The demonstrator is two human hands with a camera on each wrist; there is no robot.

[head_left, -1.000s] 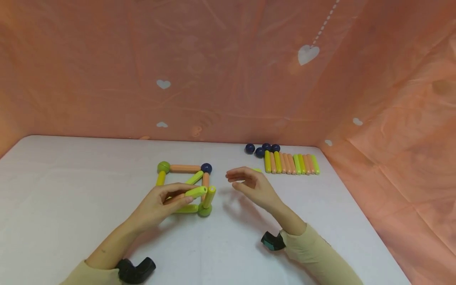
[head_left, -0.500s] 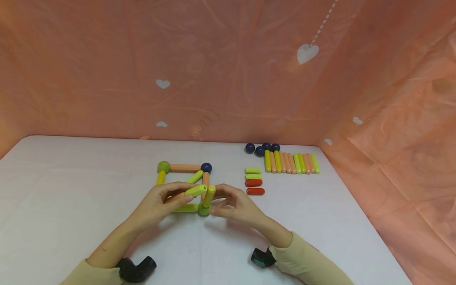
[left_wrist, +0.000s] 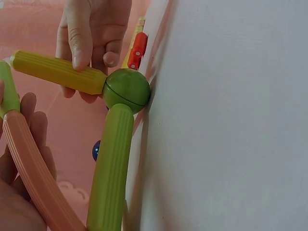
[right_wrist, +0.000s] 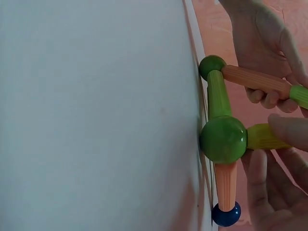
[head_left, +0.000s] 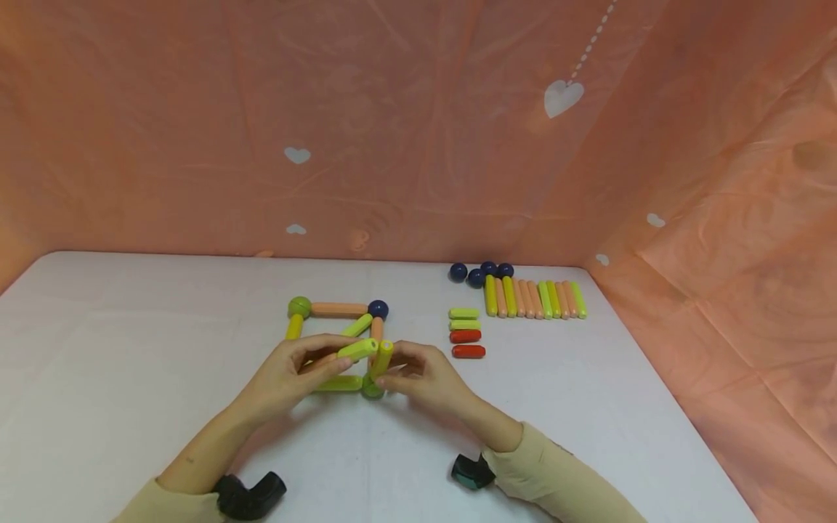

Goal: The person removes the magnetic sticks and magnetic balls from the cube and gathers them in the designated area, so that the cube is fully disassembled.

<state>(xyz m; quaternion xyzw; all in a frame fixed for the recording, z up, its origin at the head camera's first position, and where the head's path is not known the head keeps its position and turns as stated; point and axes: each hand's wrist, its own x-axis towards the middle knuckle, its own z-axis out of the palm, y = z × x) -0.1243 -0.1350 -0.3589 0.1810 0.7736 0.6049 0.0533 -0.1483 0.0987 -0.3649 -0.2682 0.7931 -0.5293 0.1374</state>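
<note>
The rod-and-ball frame (head_left: 339, 310) is lying on the white-covered bench (head_left: 131, 378), left of the scene's middle, with a green ball (head_left: 299, 307) marking its far left corner and a blue ball (head_left: 378, 310) its far right one. The left hand (head_left: 293, 372) is holding an orange rod (right_wrist: 257, 80), fingers curling round it with the thumb closing on the other side; this rod is rising aslant from the frame's near left ball (right_wrist: 211, 67) and carrying a light green piece (head_left: 357, 351) at its upper end. The right hand (head_left: 430, 374) is pinching a yellow rod (left_wrist: 60, 72) between thumb and fingers, and that rod is standing up from the near right ball (head_left: 372, 388). The upper ends of both are sitting close together; whether they are touching is hard to tell. To the right, two short green rods (head_left: 464, 314) and two red rods (head_left: 468, 351) are lying in a column, while navy balls (head_left: 458, 272) and a row of rods (head_left: 530, 299) are resting farther off, at the far right.
</note>
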